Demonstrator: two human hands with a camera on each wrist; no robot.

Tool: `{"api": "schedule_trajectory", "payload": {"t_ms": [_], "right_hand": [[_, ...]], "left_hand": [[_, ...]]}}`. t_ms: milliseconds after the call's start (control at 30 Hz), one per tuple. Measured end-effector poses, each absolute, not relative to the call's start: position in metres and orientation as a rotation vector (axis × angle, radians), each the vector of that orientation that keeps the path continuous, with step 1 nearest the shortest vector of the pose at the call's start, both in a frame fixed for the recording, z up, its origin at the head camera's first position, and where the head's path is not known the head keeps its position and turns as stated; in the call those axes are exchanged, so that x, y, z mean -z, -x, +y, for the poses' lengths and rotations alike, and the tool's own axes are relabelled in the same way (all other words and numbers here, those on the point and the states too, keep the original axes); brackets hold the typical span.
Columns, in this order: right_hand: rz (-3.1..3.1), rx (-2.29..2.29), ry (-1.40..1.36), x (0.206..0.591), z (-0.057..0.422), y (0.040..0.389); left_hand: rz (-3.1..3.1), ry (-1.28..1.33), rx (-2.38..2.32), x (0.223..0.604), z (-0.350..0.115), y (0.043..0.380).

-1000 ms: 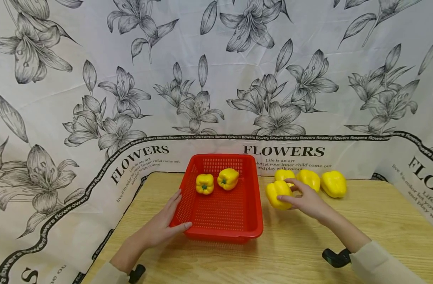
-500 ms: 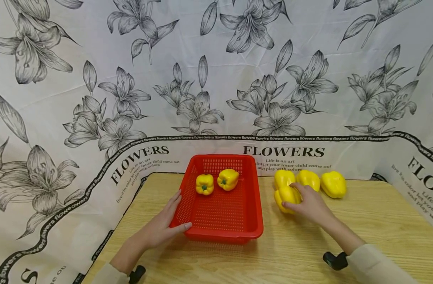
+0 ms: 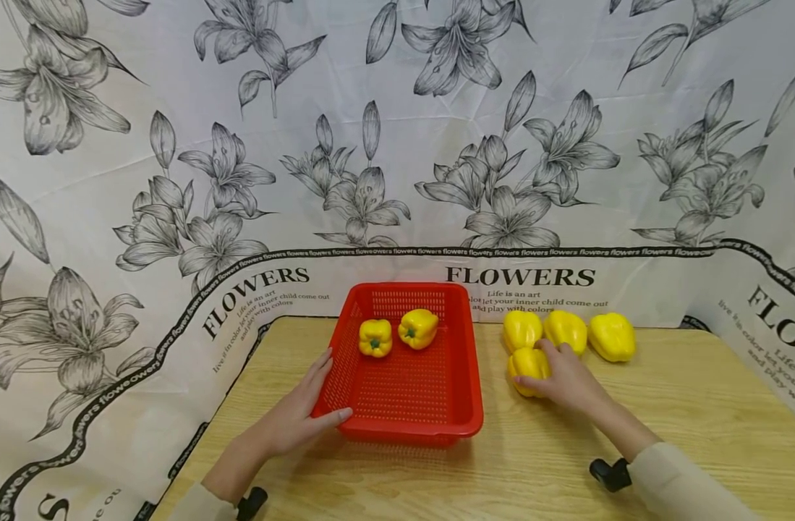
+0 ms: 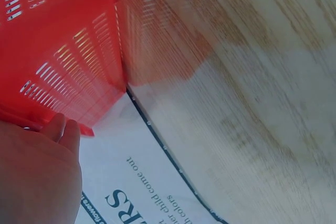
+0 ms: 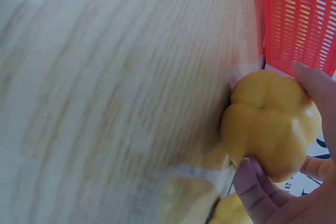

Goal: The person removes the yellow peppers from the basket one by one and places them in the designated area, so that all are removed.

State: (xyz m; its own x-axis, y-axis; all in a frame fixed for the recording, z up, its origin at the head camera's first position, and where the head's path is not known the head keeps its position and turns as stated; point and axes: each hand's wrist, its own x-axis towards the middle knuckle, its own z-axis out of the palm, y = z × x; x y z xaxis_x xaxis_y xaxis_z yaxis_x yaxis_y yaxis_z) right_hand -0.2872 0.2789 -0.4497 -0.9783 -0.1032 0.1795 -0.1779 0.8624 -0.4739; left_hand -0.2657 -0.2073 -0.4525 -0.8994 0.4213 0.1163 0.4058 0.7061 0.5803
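My right hand (image 3: 569, 382) holds a yellow bell pepper (image 3: 527, 371) at the table, right of the red basket (image 3: 415, 432). In the right wrist view, thumb and fingers spread around the bell pepper (image 5: 270, 121), whose lobed end faces the camera. Three more yellow bell peppers stand just behind: a left one (image 3: 522, 329), a middle one (image 3: 563, 331) and a right one (image 3: 612, 337). My left hand (image 3: 291, 420) rests along the basket's left rim, fingers extended and thumb at the front corner. Inside the basket lie two yellow bell peppers, one (image 3: 375, 338) left, one (image 3: 419, 328) right.
The basket stands on a light wooden table (image 3: 540, 463). A white cloth (image 3: 371, 181) printed with lilies and lettering hangs behind and at both sides. Dark straps or mounts, one at the left wrist (image 3: 252, 501) and one at the right (image 3: 610, 474), show by the sleeves.
My right hand has carried its bell pepper rightward and slightly nearer, away from the basket and to the front of the row. The left hand and basket have stayed put.
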Motion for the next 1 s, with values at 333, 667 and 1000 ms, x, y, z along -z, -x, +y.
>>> {"api": "schedule_trajectory", "payload": {"t_ms": [333, 667, 1000], "right_hand": [[-2.867, -0.913, -0.278, 0.456, 0.285, 0.285], [-2.857, -0.921, -0.372, 0.446, 0.298, 0.277], [-2.860, -0.886, -0.434, 0.429, 0.304, 0.266]], "left_hand": [[2.882, -0.703, -0.970, 0.454, -0.206, 0.266], [2.885, -0.691, -0.963, 0.451, -0.205, 0.265], [2.880, -0.680, -0.973, 0.452, -0.205, 0.265]]}}
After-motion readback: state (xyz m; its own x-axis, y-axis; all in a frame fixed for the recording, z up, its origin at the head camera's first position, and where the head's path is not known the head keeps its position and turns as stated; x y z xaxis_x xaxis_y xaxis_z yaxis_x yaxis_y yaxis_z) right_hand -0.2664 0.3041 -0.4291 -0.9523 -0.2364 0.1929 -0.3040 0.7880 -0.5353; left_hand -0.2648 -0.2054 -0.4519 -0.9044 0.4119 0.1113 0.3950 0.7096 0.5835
